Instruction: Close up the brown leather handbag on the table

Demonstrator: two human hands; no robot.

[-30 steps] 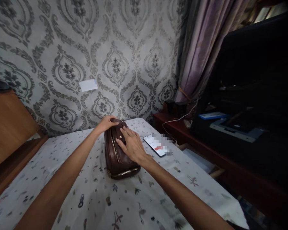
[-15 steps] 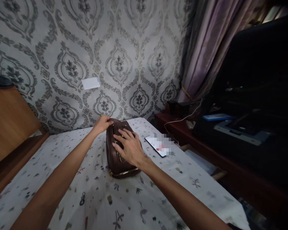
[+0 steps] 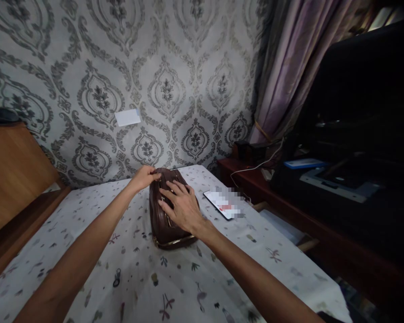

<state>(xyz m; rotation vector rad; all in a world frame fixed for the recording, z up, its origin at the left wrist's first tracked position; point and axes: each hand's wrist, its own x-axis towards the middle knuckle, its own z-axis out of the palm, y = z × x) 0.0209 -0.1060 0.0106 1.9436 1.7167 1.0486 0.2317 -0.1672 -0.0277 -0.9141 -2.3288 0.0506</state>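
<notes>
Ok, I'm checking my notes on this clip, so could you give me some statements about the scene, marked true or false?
1. The left hand is at the far end of the brown bag. True.
2. The right hand is closed in a fist. False: its fingers are spread over the bag.
3. The smartphone lies on the patterned white cloth. True.
4. The smartphone is left of the bag. False: it is to the right.

Glossy brown leather-look bag (image 3: 157,215) lies on smooth, printed cloth (image 3: 134,278).
</notes>
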